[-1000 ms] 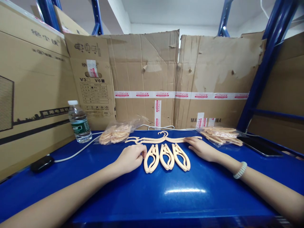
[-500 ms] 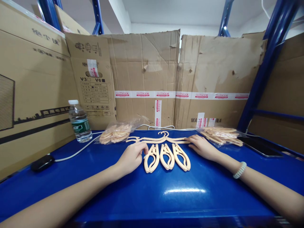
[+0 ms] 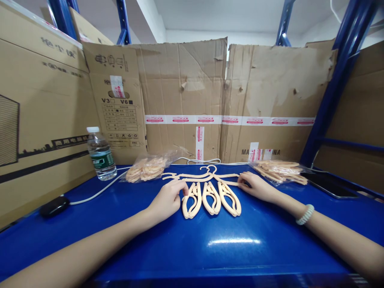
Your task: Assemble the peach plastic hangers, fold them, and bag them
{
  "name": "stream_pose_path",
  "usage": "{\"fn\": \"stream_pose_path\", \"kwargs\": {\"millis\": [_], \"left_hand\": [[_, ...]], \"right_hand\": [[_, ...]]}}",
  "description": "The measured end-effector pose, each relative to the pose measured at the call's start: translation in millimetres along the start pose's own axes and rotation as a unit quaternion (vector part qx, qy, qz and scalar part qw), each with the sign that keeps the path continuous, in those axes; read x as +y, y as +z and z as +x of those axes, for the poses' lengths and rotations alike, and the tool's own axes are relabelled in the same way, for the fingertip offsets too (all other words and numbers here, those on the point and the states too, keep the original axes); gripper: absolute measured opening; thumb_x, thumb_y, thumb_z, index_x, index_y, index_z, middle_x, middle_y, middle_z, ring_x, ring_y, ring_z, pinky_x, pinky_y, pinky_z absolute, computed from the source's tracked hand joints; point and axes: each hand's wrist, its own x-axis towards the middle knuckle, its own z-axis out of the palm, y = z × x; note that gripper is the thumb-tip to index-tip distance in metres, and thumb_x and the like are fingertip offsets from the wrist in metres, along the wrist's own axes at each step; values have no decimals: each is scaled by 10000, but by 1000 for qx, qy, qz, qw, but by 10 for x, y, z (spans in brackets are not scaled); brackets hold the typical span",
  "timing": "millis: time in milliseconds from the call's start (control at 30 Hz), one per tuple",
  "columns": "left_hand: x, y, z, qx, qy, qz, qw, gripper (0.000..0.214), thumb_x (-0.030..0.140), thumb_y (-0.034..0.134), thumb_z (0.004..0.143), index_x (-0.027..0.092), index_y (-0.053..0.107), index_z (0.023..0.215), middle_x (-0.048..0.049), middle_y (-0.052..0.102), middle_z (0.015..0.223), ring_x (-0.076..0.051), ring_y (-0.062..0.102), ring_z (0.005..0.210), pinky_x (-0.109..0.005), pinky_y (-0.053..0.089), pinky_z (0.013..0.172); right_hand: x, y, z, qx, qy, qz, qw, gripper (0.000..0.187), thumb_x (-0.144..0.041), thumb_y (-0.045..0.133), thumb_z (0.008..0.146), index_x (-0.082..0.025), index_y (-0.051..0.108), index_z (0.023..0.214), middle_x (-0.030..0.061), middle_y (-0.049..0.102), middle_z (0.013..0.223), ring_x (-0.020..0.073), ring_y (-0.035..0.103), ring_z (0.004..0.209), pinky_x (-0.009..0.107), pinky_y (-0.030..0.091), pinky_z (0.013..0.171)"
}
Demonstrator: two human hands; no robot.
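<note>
Two unfolded cream folding hangers point(image 3: 196, 176) lie overlapped across the blue table, their hooks point(image 3: 212, 169) side by side and pointing away from me. My right hand point(image 3: 255, 186) has its fingers closed on the right end of one of them. In front lie three folded hangers: a left one point(image 3: 196, 206), a middle one point(image 3: 216, 205) and a right one point(image 3: 235, 204). My left hand point(image 3: 169, 198) rests with curled fingers against the left edge of the left folded hanger. Whether anything is inside those fingers is hidden.
Clear bags of folded hangers lie at the back left point(image 3: 148, 168) and back right point(image 3: 280, 171). A water bottle point(image 3: 102, 158), a black device point(image 3: 54, 207) with a white cable and a dark phone point(image 3: 330, 186) stand or lie around. Cardboard sheets point(image 3: 183, 96) wall the blue table point(image 3: 228, 256).
My right hand has shifted one hanger slightly to the right and tilted its right end toward me, so the two hooks and right arms sit further apart. My left hand has barely moved.
</note>
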Motion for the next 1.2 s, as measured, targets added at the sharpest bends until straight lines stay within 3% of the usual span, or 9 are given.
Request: {"fn": "stream_pose_path", "kwargs": {"millis": [233, 433, 733, 1067, 1133, 1200], "left_hand": [[2, -4, -2, 14, 16, -11, 1000, 441, -115, 316, 535, 167, 576, 752, -10, 592, 766, -165, 509, 751, -256, 390, 695], [14, -31, 18, 24, -25, -30, 999, 443, -91, 305, 559, 173, 607, 749, -6, 562, 738, -157, 501, 717, -253, 388, 669], [-159, -7, 62, 60, -72, -126, 988, 435, 32, 329, 417, 169, 652, 675, -15, 623, 751, -180, 535, 770, -282, 393, 666], [-183, -2, 62, 52, -107, -165, 979, 413, 31, 343, 439, 178, 701, 582, -41, 627, 861, -187, 579, 838, -302, 447, 693], [-180, 8, 68, 52, -129, -174, 975, 421, 21, 359, 463, 168, 701, 658, -40, 644, 863, -180, 575, 815, -309, 461, 712], [-164, 26, 74, 69, -173, -222, 957, 472, 13, 402, 511, 155, 676, 868, -46, 659, 907, -170, 583, 794, -316, 483, 737]], "right_hand": [[-7, -55, -4, 52, 44, 54, 996, 165, -341, 459, 885, -194, 508, 829, 19, 596, 690, 169, 552, 604, 285, 426, 557], [31, -251, -28, 117, 49, 95, 987, 261, -452, 482, 882, -201, 524, 823, 47, 636, 732, 174, 579, 630, 294, 455, 574], [-19, -412, -83, 102, 53, 144, 983, 334, -510, 505, 871, -195, 569, 962, 92, 701, 889, 231, 649, 812, 356, 516, 696], [-61, -410, -90, 106, 55, 198, 973, 348, -526, 532, 859, -198, 575, 965, 90, 692, 904, 235, 652, 851, 367, 536, 735], [-75, -406, -93, 105, 56, 202, 972, 347, -524, 537, 857, -194, 577, 958, 92, 692, 902, 236, 651, 849, 367, 538, 730], [-95, -400, -93, 105, 54, 200, 973, 346, -519, 542, 853, -190, 581, 952, 92, 690, 902, 231, 650, 835, 360, 541, 719]]}}
